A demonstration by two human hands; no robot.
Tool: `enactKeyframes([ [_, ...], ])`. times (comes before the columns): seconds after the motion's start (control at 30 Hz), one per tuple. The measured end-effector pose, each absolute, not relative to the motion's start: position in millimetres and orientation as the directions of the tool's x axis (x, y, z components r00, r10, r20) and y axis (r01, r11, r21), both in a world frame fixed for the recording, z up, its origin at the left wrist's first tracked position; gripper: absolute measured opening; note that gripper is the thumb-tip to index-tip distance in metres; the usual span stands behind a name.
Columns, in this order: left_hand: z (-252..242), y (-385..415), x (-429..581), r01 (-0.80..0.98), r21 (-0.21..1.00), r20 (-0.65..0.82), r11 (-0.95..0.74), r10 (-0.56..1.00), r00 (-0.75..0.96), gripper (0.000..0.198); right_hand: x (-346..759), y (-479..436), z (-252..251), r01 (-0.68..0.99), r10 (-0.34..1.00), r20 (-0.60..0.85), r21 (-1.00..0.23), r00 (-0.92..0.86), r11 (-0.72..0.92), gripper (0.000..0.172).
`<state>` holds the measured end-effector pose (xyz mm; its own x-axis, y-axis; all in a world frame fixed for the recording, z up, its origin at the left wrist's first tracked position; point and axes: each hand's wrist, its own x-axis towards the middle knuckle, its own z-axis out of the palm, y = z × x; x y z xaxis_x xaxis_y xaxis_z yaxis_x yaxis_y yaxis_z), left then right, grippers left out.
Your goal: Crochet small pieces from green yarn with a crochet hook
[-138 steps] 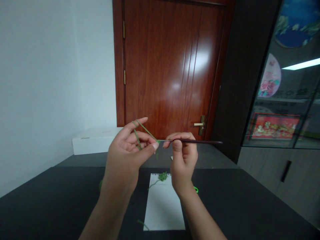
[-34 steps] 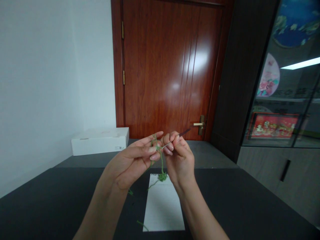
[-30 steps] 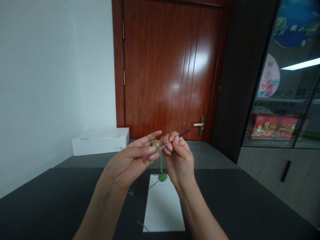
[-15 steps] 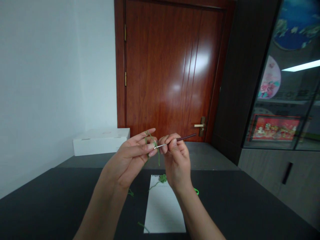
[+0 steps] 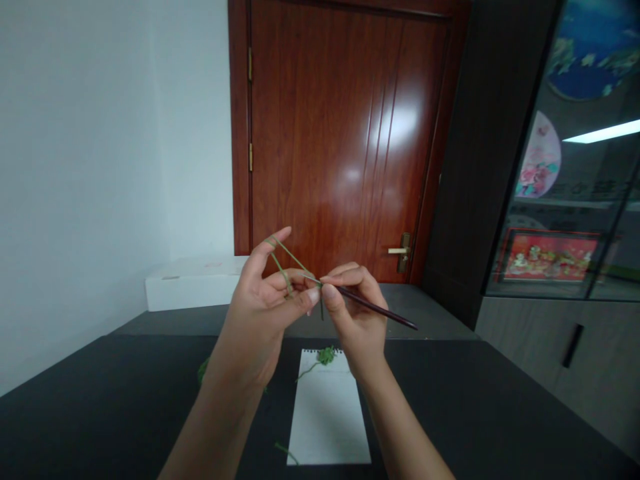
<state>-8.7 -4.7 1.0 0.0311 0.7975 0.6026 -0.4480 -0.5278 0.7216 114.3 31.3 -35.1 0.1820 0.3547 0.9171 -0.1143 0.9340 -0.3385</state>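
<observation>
Inspection of my 2 hands: both are raised above the worktop (image 5: 100, 407), close together.

My left hand (image 5: 260, 313) is partly closed. The index finger stands upright, the remaining fingers curl inward, and the thumb presses toward them, gripping the green yarn (image 5: 293, 263). The yarn is looped over the raised index finger and runs in 1 taut line down to my fingertips.

My right hand (image 5: 357, 320) is closed in a pencil-style pinch on a crochet hook (image 5: 375, 307). The hook has a slim metal shaft and a dark handle, which tilts down to the right beyond my hand. Its metal end is at the yarn, just beside my left fingertips. 1 short strand hangs below that point.

The crocheted piece (image 5: 326, 355), small and green, lies at the top edge of a white spiral-bound notepad (image 5: 327, 413), below and between my hands. A strand trails from it across the paper. I cannot confirm whether it connects to the yarn in my hands.

Further back, a white cardboard box (image 5: 190, 287) stands against the wall, left of a reddish-brown wooden door (image 5: 340, 133) with a brass lever handle (image 5: 400, 251). A glass-fronted cabinet (image 5: 550, 167) stands to the right.
</observation>
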Motion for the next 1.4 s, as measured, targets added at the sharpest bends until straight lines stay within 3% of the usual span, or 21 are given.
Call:
enactKeyframes([
  [0.1,1.5,-5.8,-8.2,-0.404,0.715,0.619,-0.571,0.785,-0.015,0.097,116.7,31.4,-34.0,-0.156,0.376,0.912,-0.353,0.162,0.923,0.004],
  [0.23,2.4,-5.6,-9.4,-0.356,0.722,0.617,-0.594,0.785,-0.057,0.104,111.1,32.4,-34.4,-0.332,0.501,0.852,-0.433,0.151,0.838,0.006],
  [0.4,3.2,-4.4,-10.9,-0.342,0.726,0.616,-0.596,0.786,-0.063,0.107,99.9,36.7,-36.5,-0.522,0.538,0.830,-0.398,0.144,0.754,0.017],
  [0.5,2.9,-4.6,-9.6,-0.333,0.717,0.622,-0.612,0.778,-0.089,0.105,103.6,37.1,-37.3,-0.328,0.415,0.881,-0.332,0.227,0.884,0.016],
  [0.57,1.7,-5.7,-7.6,-0.319,0.703,0.635,-0.636,0.763,-0.121,0.102,110.9,36.4,-38.5,-0.008,0.204,0.947,-0.209,0.248,0.978,0.013],
  [0.63,0.3,-6.9,-5.9,-0.343,0.703,0.623,-0.623,0.772,-0.126,0.100,117.5,36.1,-40.4,0.283,0.001,0.985,-0.050,0.171,0.958,0.014],
  [0.73,-0.7,-7.0,-6.5,-0.489,0.770,0.500,-0.410,0.864,0.062,0.097,117.9,37.0,-42.8,0.265,-0.114,0.969,0.053,0.220,0.963,0.017],
  [0.77,-0.6,-6.3,-7.7,-0.530,0.787,0.453,-0.316,0.879,0.149,0.096,115.2,37.4,-42.9,0.175,-0.102,0.960,0.057,0.260,0.983,0.016],
  [0.83,0.2,-4.2,-10.9,-0.574,0.795,0.403,-0.195,0.877,0.260,0.094,108.2,37.4,-41.5,-0.066,0.066,0.935,-0.046,0.350,0.997,0.011],
  [1.0,1.0,1.1,-16.6,-0.612,0.775,0.418,-0.160,0.855,0.306,0.092,98.7,31.5,-34.7,-0.493,0.417,0.837,-0.212,0.355,0.844,0.006],
  [1.23,0.8,2.2,-17.8,-0.589,0.795,0.417,-0.147,0.837,0.354,0.083,104.6,25.7,-29.7,-0.705,0.601,0.780,-0.326,0.176,0.630,0.016],
  [1.4,0.8,1.6,-19.0,-0.528,0.798,0.480,-0.292,0.836,0.264,0.084,106.3,27.2,-27.1,-0.781,0.643,0.766,-0.405,-0.004,0.476,0.018],
])
